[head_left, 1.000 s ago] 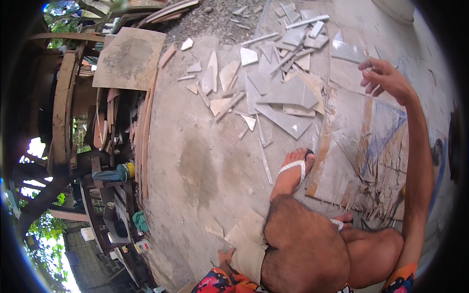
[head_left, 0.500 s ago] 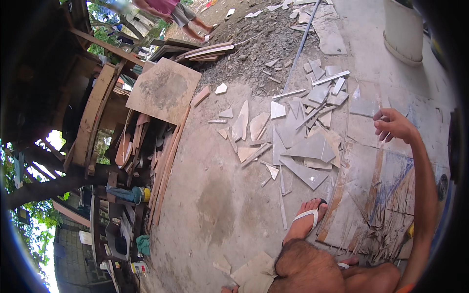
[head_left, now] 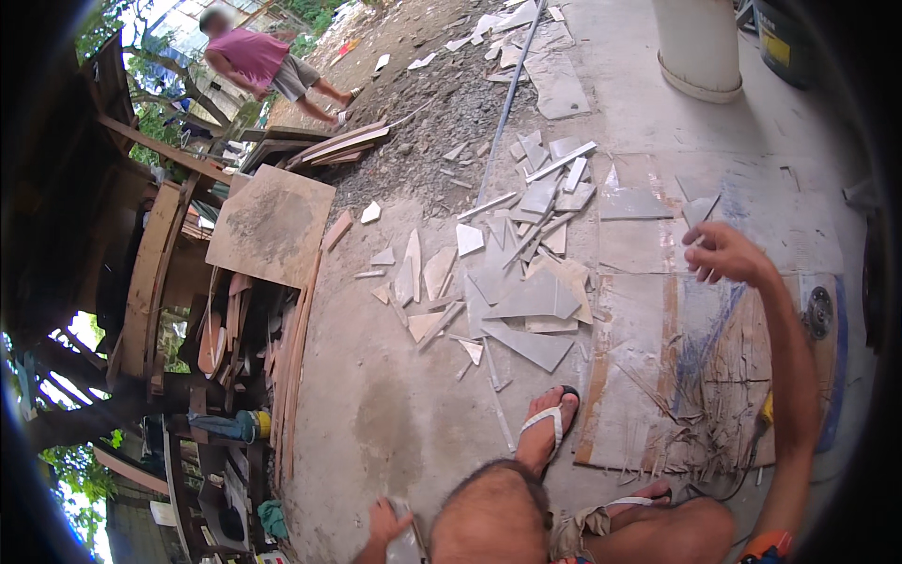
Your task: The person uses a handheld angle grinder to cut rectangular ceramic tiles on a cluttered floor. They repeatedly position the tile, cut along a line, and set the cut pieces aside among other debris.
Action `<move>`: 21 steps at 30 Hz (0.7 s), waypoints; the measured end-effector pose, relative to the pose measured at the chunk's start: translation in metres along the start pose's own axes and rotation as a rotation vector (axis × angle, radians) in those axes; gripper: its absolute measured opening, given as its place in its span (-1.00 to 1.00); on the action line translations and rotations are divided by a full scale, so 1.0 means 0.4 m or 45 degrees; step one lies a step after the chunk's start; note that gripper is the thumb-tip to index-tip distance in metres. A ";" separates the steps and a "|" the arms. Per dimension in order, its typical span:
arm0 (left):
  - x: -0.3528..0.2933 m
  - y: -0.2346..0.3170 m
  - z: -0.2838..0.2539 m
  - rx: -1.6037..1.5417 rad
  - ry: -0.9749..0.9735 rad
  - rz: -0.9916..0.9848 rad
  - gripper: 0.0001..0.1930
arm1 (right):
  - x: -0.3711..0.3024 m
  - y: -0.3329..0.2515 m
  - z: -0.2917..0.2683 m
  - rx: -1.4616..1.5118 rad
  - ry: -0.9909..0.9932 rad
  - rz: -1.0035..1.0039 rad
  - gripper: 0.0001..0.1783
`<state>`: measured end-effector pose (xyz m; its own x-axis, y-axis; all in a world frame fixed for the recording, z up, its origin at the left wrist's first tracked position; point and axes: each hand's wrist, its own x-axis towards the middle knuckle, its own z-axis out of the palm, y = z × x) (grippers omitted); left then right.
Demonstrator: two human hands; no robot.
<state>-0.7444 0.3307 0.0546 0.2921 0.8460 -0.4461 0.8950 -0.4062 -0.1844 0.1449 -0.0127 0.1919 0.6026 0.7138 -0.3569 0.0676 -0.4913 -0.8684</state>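
Note:
My right hand (head_left: pixel 725 254) is held out at the right with loosely curled, parted fingers, and I make out nothing held in them. It hovers beside a pointed grey tile shard (head_left: pixel 699 209) on the worn, stained board (head_left: pixel 629 376). At the lower edge, my left hand (head_left: pixel 383 523) is closed on a piece of tile (head_left: pixel 406 543), thumb across it; the frame cuts off part of both. A heap of broken grey tile (head_left: pixel 531 296) lies ahead of my sandalled foot (head_left: pixel 550 423). My right forearm partly hides a yellow-bodied tool (head_left: pixel 767 410) with a cord.
A round dark disc (head_left: pixel 819 312) lies right of my forearm. Farther off stand a white bucket (head_left: pixel 697 47) and a dark bucket (head_left: pixel 785 47). Wood planks and a square board (head_left: pixel 271 226) line the left side. A person in a pink shirt (head_left: pixel 249 56) walks on the gravel beyond.
The view has swung right, so the tiles and buckets sit farther left in it. More of my left hand shows, with the tile piece. My right hand has lowered slightly toward the board.

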 end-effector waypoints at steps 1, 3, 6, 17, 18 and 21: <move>0.069 0.043 -0.064 -0.057 0.078 0.170 0.37 | -0.019 0.025 0.010 0.019 -0.018 0.002 -0.52; 0.205 0.164 -0.197 0.091 0.178 0.547 0.38 | -0.057 0.075 0.033 0.050 -0.051 0.023 -0.52; 0.375 0.422 -0.375 0.228 0.220 0.965 0.27 | -0.108 0.134 0.052 0.097 -0.022 0.116 -0.58; 0.531 1.162 -0.548 0.235 0.790 1.477 0.27 | -0.224 0.263 0.075 -0.012 -0.040 0.288 -0.53; 0.533 1.124 -0.531 0.060 0.714 1.315 0.27 | -0.220 0.262 0.080 0.017 -0.040 0.279 -0.53; 0.530 0.883 -0.437 -0.355 0.795 0.880 0.27 | -0.183 0.252 0.112 0.053 -0.072 0.270 -0.54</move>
<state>-0.3075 0.4271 0.0478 0.8378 0.5150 0.1815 0.4830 -0.8539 0.1937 0.0722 -0.0922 0.1152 0.5544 0.6242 -0.5505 -0.0890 -0.6132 -0.7849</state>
